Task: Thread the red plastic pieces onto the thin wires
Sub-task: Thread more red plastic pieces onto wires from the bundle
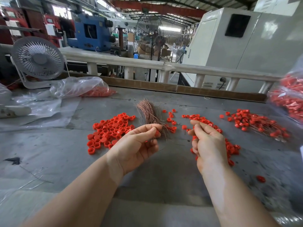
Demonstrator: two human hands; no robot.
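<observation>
A bundle of thin copper wires (pixel 147 112) lies on the grey table, fanning toward me. My left hand (pixel 136 146) is palm up at the bundle's near end and pinches a red plastic piece (pixel 157 133) between thumb and fingertips. My right hand (pixel 207 141) hovers to the right with fingers curled, pinching a thin wire (pixel 199 122) near its fingertips. Loose red caps (pixel 108 130) form a heap to the left of the wires. More red pieces (pixel 231 148) lie beside and under my right hand. A pile of red pieces threaded on wires (pixel 260 123) sits at the right.
A clear plastic bag of red pieces (pixel 98 91) lies at the back left beside a white desk fan (pixel 38 58). Another bag of red pieces (pixel 288 97) is at the right edge. A cardboard strip (pixel 180 88) borders the table's far side. One stray red cap (pixel 260 179) lies near right.
</observation>
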